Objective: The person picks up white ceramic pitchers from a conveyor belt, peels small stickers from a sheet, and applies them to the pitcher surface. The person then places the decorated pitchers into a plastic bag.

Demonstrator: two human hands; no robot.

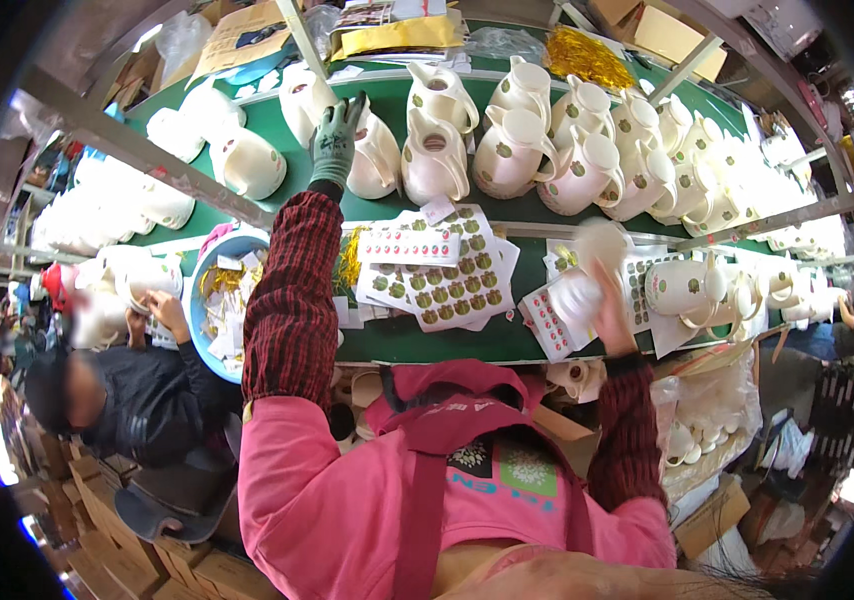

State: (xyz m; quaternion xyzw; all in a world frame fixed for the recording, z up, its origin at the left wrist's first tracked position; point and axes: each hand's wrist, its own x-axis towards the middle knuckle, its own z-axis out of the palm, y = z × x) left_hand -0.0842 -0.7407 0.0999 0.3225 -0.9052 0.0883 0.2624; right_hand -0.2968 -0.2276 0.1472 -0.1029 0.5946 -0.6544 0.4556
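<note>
My left hand [333,146], in a grey-green glove with dark fingertips, reaches to the back row. Its fingers lie at the top of a cream jug [374,161], beside another cream jug [305,101]; whether they grip is unclear. My bare right hand [613,304] is blurred over the near shelf, around a blurred white rounded part [575,298]. A second pale round shape [598,244] blurs just above its fingers. Between my hands lie sheets of green-brown stickers [461,281], with a strip of red stickers [408,247] on top.
Rows of lidded cream jugs [513,154] fill the green table's back and right. A blue basin [206,330] of paper tags and gold ties stands left. Metal posts [149,161] cross above the table. A co-worker [149,397] handles a jug at far left.
</note>
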